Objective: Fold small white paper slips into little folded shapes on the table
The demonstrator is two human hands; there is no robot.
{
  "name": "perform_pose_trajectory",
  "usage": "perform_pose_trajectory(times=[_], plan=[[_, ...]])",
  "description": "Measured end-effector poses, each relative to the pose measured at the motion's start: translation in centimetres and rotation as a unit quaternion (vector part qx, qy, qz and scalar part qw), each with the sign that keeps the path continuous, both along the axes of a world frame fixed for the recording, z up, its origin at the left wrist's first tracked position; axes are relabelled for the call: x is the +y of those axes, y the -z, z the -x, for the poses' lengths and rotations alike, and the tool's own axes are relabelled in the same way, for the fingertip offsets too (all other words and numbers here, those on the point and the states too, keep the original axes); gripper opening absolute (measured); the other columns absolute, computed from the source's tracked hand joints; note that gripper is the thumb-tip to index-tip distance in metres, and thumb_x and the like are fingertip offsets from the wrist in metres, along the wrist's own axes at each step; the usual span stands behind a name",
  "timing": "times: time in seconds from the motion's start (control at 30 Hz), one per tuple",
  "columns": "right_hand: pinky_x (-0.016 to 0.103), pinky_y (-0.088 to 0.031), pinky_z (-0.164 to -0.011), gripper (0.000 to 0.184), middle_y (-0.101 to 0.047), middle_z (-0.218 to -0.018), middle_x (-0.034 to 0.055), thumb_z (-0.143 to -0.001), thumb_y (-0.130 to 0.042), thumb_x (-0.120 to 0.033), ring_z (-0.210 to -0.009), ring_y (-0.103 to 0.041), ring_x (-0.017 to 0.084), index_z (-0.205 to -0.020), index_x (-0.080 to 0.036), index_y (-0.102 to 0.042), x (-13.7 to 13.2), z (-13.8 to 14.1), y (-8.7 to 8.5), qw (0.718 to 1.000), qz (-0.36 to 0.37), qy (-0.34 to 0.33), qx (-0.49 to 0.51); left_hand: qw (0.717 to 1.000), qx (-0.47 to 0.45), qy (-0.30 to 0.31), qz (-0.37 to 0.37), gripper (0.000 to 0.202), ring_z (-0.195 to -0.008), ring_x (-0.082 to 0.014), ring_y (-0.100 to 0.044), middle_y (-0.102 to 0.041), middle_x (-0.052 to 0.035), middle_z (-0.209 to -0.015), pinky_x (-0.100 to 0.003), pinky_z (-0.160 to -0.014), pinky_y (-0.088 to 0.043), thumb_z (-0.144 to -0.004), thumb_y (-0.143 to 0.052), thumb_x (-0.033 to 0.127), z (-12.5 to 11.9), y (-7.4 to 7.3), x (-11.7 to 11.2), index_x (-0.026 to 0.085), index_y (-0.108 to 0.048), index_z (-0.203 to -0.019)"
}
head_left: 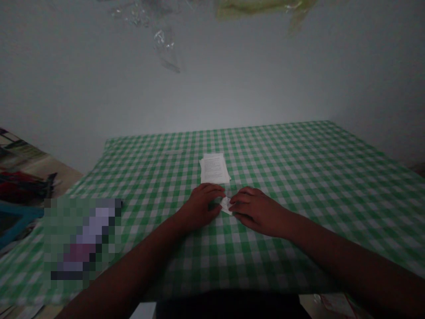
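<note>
A small piece of printed paper point(226, 205) lies on the checked tablecloth, between my two hands. From the left, my left hand point(203, 204) closes in with curled fingers, its thumb and fingertips at the paper's left edge. My right hand point(255, 209) has its fingers on the right edge of the same paper, hiding part of it. The paper looks folded, though its far side is partly covered by fingers. Just beyond my hands is a short stack of printed sheets point(214, 169), slightly fanned, with text on the top one.
A green and white checked tablecloth point(292, 164) covers the table, which meets a pale wall point(212, 93). At the left lies a pixelated, phone-like object point(88, 239). Blue and red items stand beyond the table's left edge. Clear and yellow tape clings to the wall above.
</note>
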State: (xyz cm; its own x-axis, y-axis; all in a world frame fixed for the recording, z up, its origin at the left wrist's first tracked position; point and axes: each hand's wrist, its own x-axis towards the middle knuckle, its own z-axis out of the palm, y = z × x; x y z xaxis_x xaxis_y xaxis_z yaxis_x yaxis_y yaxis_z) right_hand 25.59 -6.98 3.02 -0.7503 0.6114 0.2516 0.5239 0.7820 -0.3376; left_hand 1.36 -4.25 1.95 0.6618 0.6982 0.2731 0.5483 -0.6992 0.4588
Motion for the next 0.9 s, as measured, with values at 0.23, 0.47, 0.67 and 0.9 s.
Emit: perform_pose_trajectory(times=[0.23,0.47,0.67,0.9], plan=[[0.043,-0.042,-0.095,0.020,-0.067,-0.113,0.0053,-0.095,-0.053,-0.026,-0.109,-0.054,0.022,-0.108,-0.022,-0.069,-0.2,0.3,0.2,1.000,-0.006,0.004,-0.009,1.000,0.013,-0.010,-0.003,0.022,-0.122,-0.0241,-0.051,-0.062,-0.0051,-0.125,-0.046,-0.107,-0.038,-0.086,-0.066,0.025,-0.1,-0.2,-0.1,0.024,-0.068,-0.108],[0.043,-0.042,-0.096,0.022,-0.068,-0.111,0.0059,-0.094,-0.053,-0.023,-0.108,-0.055,0.022,-0.110,-0.022,-0.068,-0.3,0.3,-0.1,1.000,-0.004,-0.001,-0.010,0.985,0.151,-0.014,-0.084,0.026,-0.129,-0.0327,-0.042,-0.057,-0.0048,-0.135,-0.062,-0.111,-0.021,-0.088,-0.062,0.025,-1.1,-1.9,-2.5,0.027,-0.065,-0.114],[0.043,-0.043,-0.096,0.022,-0.067,-0.115,0.0049,-0.095,-0.052,-0.022,-0.109,-0.054,0.023,-0.109,-0.022,-0.068,-0.4,0.2,-0.4,1.000,0.003,0.002,-0.014,0.977,0.190,-0.073,-0.058,0.025,-0.126,-0.0335,-0.044,-0.055,-0.0038,-0.135,-0.057,-0.100,-0.035,-0.093,-0.055,0.036,0.0,-2.3,-2.2,0.036,-0.066,-0.115],[0.044,-0.043,-0.095,0.021,-0.067,-0.115,0.0057,-0.094,-0.052,-0.021,-0.110,-0.054,0.023,-0.108,-0.022,-0.068,-0.3,0.2,-0.3,1.000,-0.003,-0.003,-0.007,0.978,0.174,-0.104,-0.058,0.021,-0.113,-0.0289,-0.051,-0.059,-0.0084,-0.122,-0.049,-0.094,-0.042,-0.093,-0.054,0.030,-0.5,-2.1,-1.8,0.024,-0.063,-0.111]])
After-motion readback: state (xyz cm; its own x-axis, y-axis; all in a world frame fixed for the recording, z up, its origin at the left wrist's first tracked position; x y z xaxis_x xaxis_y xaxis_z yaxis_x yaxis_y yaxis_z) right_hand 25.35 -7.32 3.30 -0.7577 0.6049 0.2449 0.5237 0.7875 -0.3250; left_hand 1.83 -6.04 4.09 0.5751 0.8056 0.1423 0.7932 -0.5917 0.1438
